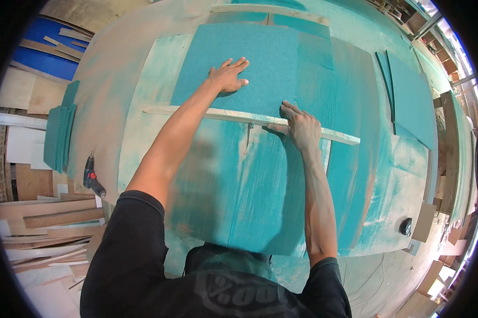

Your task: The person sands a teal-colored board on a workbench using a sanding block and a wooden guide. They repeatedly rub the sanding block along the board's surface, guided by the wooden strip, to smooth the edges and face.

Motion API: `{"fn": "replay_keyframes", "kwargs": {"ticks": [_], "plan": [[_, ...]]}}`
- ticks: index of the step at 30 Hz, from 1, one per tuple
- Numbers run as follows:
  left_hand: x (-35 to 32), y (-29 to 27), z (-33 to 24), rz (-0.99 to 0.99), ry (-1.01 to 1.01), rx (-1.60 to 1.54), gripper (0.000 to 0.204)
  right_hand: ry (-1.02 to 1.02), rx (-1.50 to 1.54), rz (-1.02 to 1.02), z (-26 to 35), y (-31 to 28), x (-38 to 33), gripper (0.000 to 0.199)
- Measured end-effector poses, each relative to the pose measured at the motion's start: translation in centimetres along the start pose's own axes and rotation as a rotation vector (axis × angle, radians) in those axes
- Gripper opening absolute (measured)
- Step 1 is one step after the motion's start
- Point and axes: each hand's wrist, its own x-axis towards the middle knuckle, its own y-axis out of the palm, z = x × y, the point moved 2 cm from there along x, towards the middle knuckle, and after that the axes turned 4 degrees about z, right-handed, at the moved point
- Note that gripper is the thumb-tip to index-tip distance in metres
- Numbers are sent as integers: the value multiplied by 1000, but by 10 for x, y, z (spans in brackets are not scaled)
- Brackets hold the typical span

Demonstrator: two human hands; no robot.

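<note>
A square teal board (217, 50) lies on the paint-stained table, its near edge along a long pale wooden strip (228, 115). My left hand (230, 75) rests flat on the board with fingers spread. At the right part of the strip, my right hand (302, 127) is closed over it, its thumb on the near side and its fingers reaching onto the board. Just in front of the strip, left of my right thumb, stands a thin metal piece (249, 133) that looks like a saw blade edge.
A stack of teal panels (60, 138) stands at the left, near a black and red drill (93, 177). More teal boards (408, 95) lie at the right. A small black object (406, 227) sits at the table's right edge. Wood offcuts (64, 217) are piled at the lower left.
</note>
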Motion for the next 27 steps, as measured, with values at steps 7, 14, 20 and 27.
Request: {"fn": "replay_keyframes", "kwargs": {"ticks": [7,14,20,27], "plan": [[71,-34,8,-5,-30,26,74,18,-5,60,-34,3,79,83],[26,-12,6,-36,-16,42,75,3,93,64,-26,8,41,76],[-81,23,-20,-19,7,-12,76,-59,37,-14,17,-2,-63,71],[-248,93,-47,13,22,-59,75,-23,40,57,96,-19,-229,69]]}}
